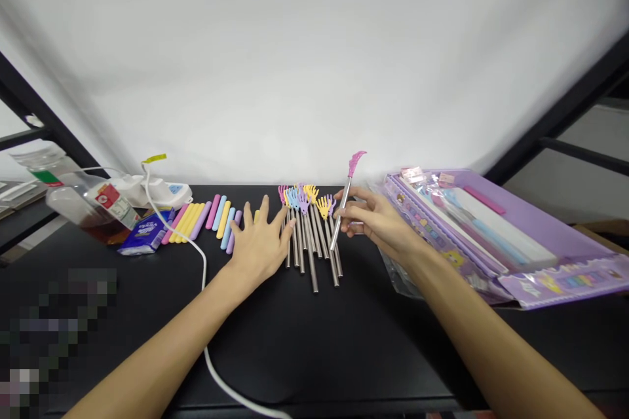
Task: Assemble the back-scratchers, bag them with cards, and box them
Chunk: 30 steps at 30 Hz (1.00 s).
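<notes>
Between the thumb and fingers of my right hand (376,219) is a back scratcher (346,200) with a pink claw head and a silver rod, held tilted with the claw up. My left hand (260,239) lies spread, palm down, over the row of coloured handles (196,220), hiding some of them. These handles are pink, yellow, purple and blue tubes. Between my hands lies a bunch of back scratchers (309,229), their silver rods pointing toward me and their pink, blue, purple and yellow claws toward the wall.
On the right stands an open purple box (540,222) with wrapped pieces inside and clear plastic beside it. To the left are a tilted bottle (91,200), a blue tissue pack (146,232) and a white power strip (171,193). A white cable (205,275) crosses the black table (314,353).
</notes>
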Available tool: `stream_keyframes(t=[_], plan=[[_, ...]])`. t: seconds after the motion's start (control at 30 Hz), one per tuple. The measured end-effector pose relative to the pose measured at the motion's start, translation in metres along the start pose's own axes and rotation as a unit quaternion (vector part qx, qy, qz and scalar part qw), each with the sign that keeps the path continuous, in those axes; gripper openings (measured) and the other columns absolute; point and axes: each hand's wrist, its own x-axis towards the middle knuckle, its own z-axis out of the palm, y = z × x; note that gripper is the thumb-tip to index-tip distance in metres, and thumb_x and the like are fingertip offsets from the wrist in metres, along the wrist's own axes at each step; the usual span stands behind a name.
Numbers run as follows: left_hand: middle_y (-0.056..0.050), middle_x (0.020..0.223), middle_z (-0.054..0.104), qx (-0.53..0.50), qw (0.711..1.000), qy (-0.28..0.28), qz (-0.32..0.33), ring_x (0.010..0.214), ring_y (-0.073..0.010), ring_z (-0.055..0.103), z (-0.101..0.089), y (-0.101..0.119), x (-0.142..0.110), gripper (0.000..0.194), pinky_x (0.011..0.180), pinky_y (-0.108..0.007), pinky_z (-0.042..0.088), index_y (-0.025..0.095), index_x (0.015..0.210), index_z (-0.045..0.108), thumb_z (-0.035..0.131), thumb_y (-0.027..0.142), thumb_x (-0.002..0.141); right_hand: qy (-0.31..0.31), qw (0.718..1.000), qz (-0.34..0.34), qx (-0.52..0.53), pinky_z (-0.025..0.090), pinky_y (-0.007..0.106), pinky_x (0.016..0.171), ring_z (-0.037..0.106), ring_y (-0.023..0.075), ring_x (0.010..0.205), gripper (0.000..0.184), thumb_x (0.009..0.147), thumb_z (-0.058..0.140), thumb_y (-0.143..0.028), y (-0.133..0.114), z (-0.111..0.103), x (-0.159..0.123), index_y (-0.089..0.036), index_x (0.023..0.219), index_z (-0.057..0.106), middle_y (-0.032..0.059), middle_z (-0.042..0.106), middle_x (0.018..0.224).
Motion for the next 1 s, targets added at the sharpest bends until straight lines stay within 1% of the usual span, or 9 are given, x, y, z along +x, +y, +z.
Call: stream_keyframes(t=[0.13,0.23,0.3,0.4,0.53,0.63,0.73,0.9,1.0], plan=[[-0.01,0.162,0.037,0.033,0.998,0.046,-0.006,0.148,-0.0486,0.026,-0.001,-0.008,0.006,0.052,0.112,-0.071,0.029,0.034,0.148,0.051,0.029,0.05,0.103,0.007,1.0,0.004,-0.006,0.045,0.025,0.054,0.058,0.011,0.057,0.035,0.068,0.077,-0.024,0.0,0.001,0.001,-0.019,0.099,0.063,-0.0031,0.063,0.067],[-0.011,0.164,0.031,0.033,0.997,0.021,-0.061,0.148,-0.0537,0.022,-0.001,-0.015,0.011,0.055,0.107,-0.08,0.024,0.037,0.151,0.046,0.027,0.055,0.102,0.004,1.0,0.003,-0.005,0.046,0.026,0.055,0.058,0.0116,0.058,0.035,0.069,0.077,-0.024,0.002,0.001,0.001,-0.019,0.101,0.063,-0.004,0.061,0.063],[-0.012,0.165,0.029,0.026,0.997,0.001,-0.073,0.146,-0.0542,0.026,-0.002,-0.017,0.013,0.056,0.104,-0.079,0.031,0.037,0.151,0.045,0.027,0.057,0.102,-0.001,1.0,0.002,-0.005,0.047,0.026,0.056,0.058,0.0117,0.059,0.034,0.07,0.077,-0.024,0.003,0.0,0.002,-0.02,0.101,0.064,-0.0038,0.061,0.064],[-0.013,0.164,0.03,0.04,0.997,0.036,-0.052,0.145,-0.0509,0.029,-0.002,-0.019,0.014,0.056,0.103,-0.072,0.037,0.036,0.15,0.047,0.029,0.057,0.101,-0.001,1.0,-0.001,-0.006,0.047,0.026,0.056,0.058,0.0114,0.058,0.034,0.071,0.077,-0.025,0.006,-0.001,0.002,-0.02,0.101,0.063,-0.0037,0.062,0.065],[-0.012,0.165,0.029,0.057,0.994,0.034,-0.084,0.147,-0.0532,0.024,-0.002,-0.026,0.017,0.055,0.107,-0.076,0.028,0.035,0.151,0.046,0.031,0.055,0.101,0.003,1.0,-0.001,-0.011,0.046,0.026,0.056,0.058,0.0116,0.058,0.035,0.071,0.078,-0.027,0.007,-0.001,0.003,-0.02,0.102,0.063,-0.0037,0.061,0.064],[-0.012,0.165,0.029,0.056,0.994,0.012,-0.096,0.143,-0.0518,0.032,-0.003,-0.03,0.019,0.055,0.104,-0.069,0.036,0.036,0.151,0.046,0.033,0.054,0.101,0.003,1.0,0.005,-0.013,0.045,0.027,0.056,0.057,0.0115,0.058,0.036,0.07,0.078,-0.028,0.008,-0.001,0.003,-0.02,0.102,0.064,-0.0032,0.062,0.066],[-0.015,0.162,0.034,0.083,0.991,0.054,-0.091,0.133,-0.0476,0.046,-0.005,-0.028,0.02,0.052,0.098,-0.059,0.043,0.034,0.144,0.055,0.033,0.054,0.101,0.01,1.0,0.005,-0.014,0.044,0.027,0.056,0.055,0.0112,0.057,0.037,0.068,0.079,-0.027,0.007,-0.002,0.003,-0.02,0.102,0.064,-0.0027,0.062,0.067],[-0.023,0.123,0.067,0.112,0.985,0.048,-0.118,0.11,-0.0421,0.063,-0.005,-0.03,0.023,0.055,0.088,-0.05,0.046,0.019,0.122,0.071,0.027,0.046,0.103,0.007,1.0,0.001,-0.02,0.044,0.028,0.056,0.054,0.0112,0.057,0.033,0.069,0.076,-0.023,0.006,-0.002,0.003,-0.02,0.1,0.065,-0.0011,0.063,0.071],[-0.022,0.102,0.073,0.1,0.988,0.028,-0.112,0.107,-0.0403,0.065,-0.006,-0.032,0.025,0.059,0.085,-0.047,0.048,0.01,0.112,0.073,0.026,0.045,0.103,-0.001,1.0,0.0,-0.023,0.044,0.028,0.056,0.055,0.0115,0.057,0.032,0.071,0.075,-0.024,0.007,-0.002,0.004,-0.021,0.101,0.065,-0.0017,0.061,0.069]])
